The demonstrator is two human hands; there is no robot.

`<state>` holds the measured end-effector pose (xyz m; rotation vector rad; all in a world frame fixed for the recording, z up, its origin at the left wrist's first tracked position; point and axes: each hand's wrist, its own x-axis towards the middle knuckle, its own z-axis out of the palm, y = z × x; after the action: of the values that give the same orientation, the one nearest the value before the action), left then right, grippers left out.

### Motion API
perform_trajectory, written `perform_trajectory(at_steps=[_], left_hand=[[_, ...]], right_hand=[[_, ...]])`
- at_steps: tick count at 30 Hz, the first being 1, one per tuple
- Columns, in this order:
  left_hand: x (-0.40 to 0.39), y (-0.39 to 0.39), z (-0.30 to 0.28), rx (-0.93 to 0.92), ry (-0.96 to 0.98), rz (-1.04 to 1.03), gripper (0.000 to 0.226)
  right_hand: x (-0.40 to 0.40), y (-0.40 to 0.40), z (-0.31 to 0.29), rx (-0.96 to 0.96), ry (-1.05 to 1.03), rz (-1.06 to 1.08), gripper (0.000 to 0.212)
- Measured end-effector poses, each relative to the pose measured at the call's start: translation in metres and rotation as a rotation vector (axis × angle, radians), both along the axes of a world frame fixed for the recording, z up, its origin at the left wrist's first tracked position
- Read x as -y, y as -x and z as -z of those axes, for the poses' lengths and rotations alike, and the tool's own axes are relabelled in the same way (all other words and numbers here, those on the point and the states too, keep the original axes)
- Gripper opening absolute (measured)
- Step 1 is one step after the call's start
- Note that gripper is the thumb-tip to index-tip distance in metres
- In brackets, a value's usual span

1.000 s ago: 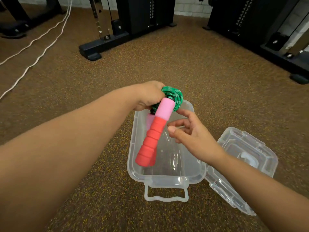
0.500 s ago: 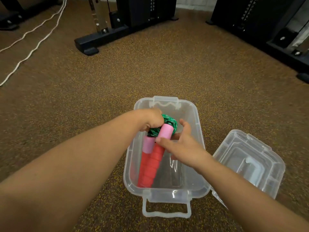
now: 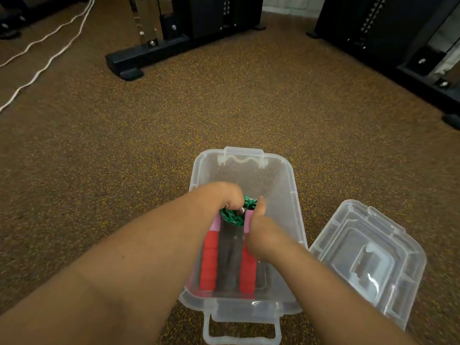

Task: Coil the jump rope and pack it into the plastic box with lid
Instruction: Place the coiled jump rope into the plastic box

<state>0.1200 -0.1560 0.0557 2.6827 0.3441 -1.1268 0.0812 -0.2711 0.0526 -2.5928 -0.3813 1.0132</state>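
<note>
Reaching into the clear plastic box point(image 3: 286, 185) on the speckled brown floor point(image 3: 124, 158), the left hand point(image 3: 227, 195) pinches the coiled green jump rope point(image 3: 232, 216) while the right hand point(image 3: 263, 235) closes around it too — both red-and-pink foam handles point(image 3: 209, 260) lie flat inside; the clear lid point(image 3: 368, 257) sits just beside, to the right

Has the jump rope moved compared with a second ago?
Yes. The jump rope has gone down into the clear box: its red handles now lie along the bottom, where before they hung above the rim.
</note>
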Motion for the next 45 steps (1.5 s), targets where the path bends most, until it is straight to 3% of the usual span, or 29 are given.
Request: perform_trajectory(at_steps=[5, 13, 16, 20, 25, 31, 36, 40, 45], left_hand=[[0.002, 0.000, 0.009, -0.016, -0.058, 0.095, 0.043], [0.010, 0.006, 0.015, 0.173, -0.157, -0.068, 0.046], [0.020, 0.020, 0.013, 0.198, -0.204, -0.010, 0.053], [0.021, 0.048, 0.023, -0.006, -0.292, 0.192, 0.097], [0.017, 0.047, 0.019, -0.072, -0.275, 0.212, 0.086], [0.023, 0.045, -0.027, 0.230, -0.134, 0.117, 0.082], [0.063, 0.051, -0.069, 0.524, -0.009, 0.165, 0.068], [0.104, 0.060, -0.077, 0.638, 0.076, 0.290, 0.064], [0.153, 0.068, -0.069, 0.654, 0.109, 0.416, 0.060]], right_hand=[[-0.004, -0.004, 0.015, 0.060, 0.050, -0.084, 0.088], [-0.009, -0.012, 0.029, 0.062, 0.112, -0.156, 0.088], [-0.010, -0.015, 0.031, 0.027, 0.117, -0.151, 0.089], [-0.017, -0.020, 0.031, -0.016, 0.147, -0.104, 0.087], [-0.015, -0.011, 0.020, 0.037, 0.194, -0.153, 0.090], [0.019, -0.007, -0.045, 0.426, -0.046, -0.467, 0.074], [0.090, -0.037, -0.090, 0.729, -0.305, -0.330, 0.051], [0.155, -0.039, -0.080, 0.726, -0.185, -0.346, 0.046], [0.221, -0.018, -0.047, 0.626, 0.053, -0.523, 0.046]])
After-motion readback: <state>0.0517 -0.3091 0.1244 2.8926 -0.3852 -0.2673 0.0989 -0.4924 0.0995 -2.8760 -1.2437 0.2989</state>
